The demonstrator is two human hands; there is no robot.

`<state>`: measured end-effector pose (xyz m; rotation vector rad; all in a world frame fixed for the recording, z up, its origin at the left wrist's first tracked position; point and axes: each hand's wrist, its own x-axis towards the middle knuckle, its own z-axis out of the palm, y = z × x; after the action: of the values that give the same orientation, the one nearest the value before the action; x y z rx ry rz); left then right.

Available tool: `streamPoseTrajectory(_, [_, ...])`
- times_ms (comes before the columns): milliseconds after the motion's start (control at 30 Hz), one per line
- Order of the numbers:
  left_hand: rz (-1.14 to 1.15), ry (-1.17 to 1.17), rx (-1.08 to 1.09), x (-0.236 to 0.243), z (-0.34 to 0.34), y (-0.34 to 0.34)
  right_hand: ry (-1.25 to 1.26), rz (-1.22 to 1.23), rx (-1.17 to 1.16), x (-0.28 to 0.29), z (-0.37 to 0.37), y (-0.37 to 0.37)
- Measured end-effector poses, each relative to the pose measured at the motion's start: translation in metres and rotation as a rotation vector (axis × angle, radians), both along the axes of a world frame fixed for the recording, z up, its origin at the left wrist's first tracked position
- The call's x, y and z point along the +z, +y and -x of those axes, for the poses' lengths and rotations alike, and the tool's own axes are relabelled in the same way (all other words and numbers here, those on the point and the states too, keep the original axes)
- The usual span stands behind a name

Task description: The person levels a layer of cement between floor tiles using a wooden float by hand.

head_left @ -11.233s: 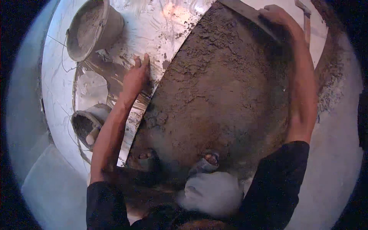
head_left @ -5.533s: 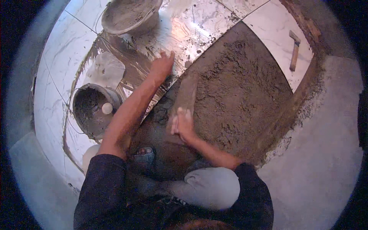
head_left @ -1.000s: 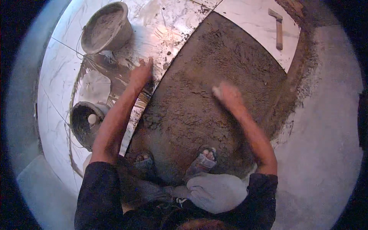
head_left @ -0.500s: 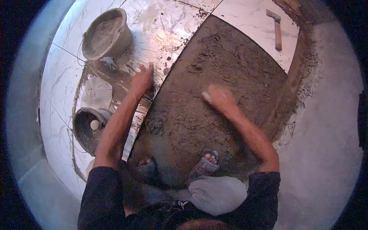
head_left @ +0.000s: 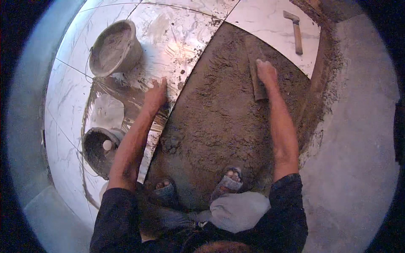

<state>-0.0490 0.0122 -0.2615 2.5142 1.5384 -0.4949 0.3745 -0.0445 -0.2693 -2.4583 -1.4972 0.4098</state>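
Observation:
My right hand is closed on a long, mortar-caked trowel near the far right of the dark mortar bed. The trowel's narrow blade lies on the mortar, pointing away from me; its handle is hidden by my fingers. On the left, my left hand rests on the smeared marbled tile beside the bed's edge. Its visible fingers are stretched out, and nothing shows in them. Lumpy, ridged mortar fills the area between my arms.
A mortar-filled bucket stands on the tiles at far left. Nearer, another bucket has a round pale knob showing in it. A wooden-handled hammer lies on the far right tile. My sandalled feet stand on the mortar's near side.
My right hand has swung away from me and to the right across the mortar, and the trowel now shows clearly. My left hand stays on the tile; the view has shifted slightly.

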Motion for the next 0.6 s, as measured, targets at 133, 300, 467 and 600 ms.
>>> streamPoseTrajectory(133, [0.004, 0.06, 0.015, -0.016, 0.025, 0.004, 0.16, 0.111, 0.159, 0.058, 0.087, 0.007])
streamPoseTrajectory(300, [0.04, 0.023, 0.021, 0.004, 0.006, -0.004, 0.135, 0.021, 0.169, 0.051, 0.072, 0.017])
streamPoseTrajectory(467, [-0.017, 0.057, 0.003, 0.001, 0.003, -0.001, 0.458, 0.072, -0.13, 0.021, 0.022, 0.023])
streamPoseTrajectory(600, [-0.04, 0.067, -0.001, -0.001, 0.021, -0.004, 0.165, -0.185, 0.238, 0.036, 0.081, 0.033])
